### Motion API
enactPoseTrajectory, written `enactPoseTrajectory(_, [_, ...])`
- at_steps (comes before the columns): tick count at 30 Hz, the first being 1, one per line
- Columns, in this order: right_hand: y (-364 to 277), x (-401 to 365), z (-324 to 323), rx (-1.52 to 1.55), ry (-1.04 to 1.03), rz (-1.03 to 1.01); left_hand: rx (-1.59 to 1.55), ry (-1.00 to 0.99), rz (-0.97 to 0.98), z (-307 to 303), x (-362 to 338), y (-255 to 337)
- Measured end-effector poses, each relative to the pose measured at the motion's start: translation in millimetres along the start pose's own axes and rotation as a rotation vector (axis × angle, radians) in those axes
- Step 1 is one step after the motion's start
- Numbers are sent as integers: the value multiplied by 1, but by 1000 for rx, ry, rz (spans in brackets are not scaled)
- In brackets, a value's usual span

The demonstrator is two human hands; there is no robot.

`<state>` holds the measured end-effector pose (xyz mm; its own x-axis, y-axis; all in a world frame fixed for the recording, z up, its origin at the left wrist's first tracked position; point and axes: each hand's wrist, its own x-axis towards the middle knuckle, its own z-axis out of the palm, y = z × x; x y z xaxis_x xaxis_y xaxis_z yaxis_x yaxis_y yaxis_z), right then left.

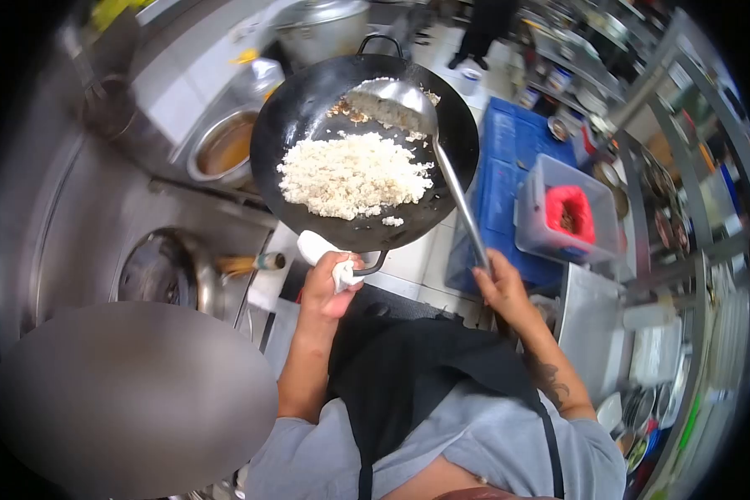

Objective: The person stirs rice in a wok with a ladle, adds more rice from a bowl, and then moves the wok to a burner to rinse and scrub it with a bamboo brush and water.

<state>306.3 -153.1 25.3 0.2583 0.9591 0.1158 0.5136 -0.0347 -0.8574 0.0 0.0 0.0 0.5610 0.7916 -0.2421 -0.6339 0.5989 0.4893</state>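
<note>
Black round metal wok [292,104] w/ two dark loop handles, mid-scene, just ahead of black cloth apron [442,350] & grey short-sleeved top [442,425]. Can't tell re: support underneath, hidden from above. Inside, approx centre: broad loose heap of white grainy cooked rice [350,175], plus one small clump apart from it, toward near edge. Farther in: brown & whitish food scraps [342,110] by ladle bowl.

Left hand [333,287]: closed, fingers curled round crumpled white cloth [312,246], at left end of wok's near handle. Right hand [504,287]: also closed, gripping near end of long-handled silver metal ladle [417,112]. Handle slanting over wok's right side, bowl in far part of wok, just beyond rice.

Far left of wok: big lidded silver metal pot [321,25]. Left: smaller round silver metal pot [229,177] w/ brown liquid. Right: blue plastic box [500,158], w/ clear plastic tub [529,221] on top; in tub, bright red plastic bag [582,200], open, brown contents (too small to ID). Far bkgd: dark-clothed person [485,29], standing on pale tiled floor [443,46].
</note>
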Motion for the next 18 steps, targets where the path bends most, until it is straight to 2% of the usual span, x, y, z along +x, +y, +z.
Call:
enactPoseTrajectory(2, [-34, -7, -41, -146, 171, -22, -14, -65, -63, 20, 33, -27])
enactPoseTrajectory(3, [-68, -42, 106, 18, 204, 20, 166, 82, -163, -54, -46, 90])
enactPoseTrajectory(4, [-51, -36, 74, -150, 254, 22, 91, -30, -205, -61, -5, 54])
enactPoseTrajectory(5, [-43, -30, 62, -251, 304, 34, 72, -103, -240, -65, 22, 42])
enactPoseTrajectory(9, [-51, -20, 59, -325, 379, 115, 182, -201, -280, -59, 75, 50])
enactPoseTrajectory(12, [-81, -21, 80, -451, 456, 242, 251, -246, -353, -66, 94, 59])
enactPoseTrajectory(15, [-82, -29, 95, -472, 516, 272, 323, -255, -410, -66, 109, 56])
enactPoseTrajectory(18, [-100, -22, 106, -278, 463, 570, 468, -309, -373, -54, 115, 57])
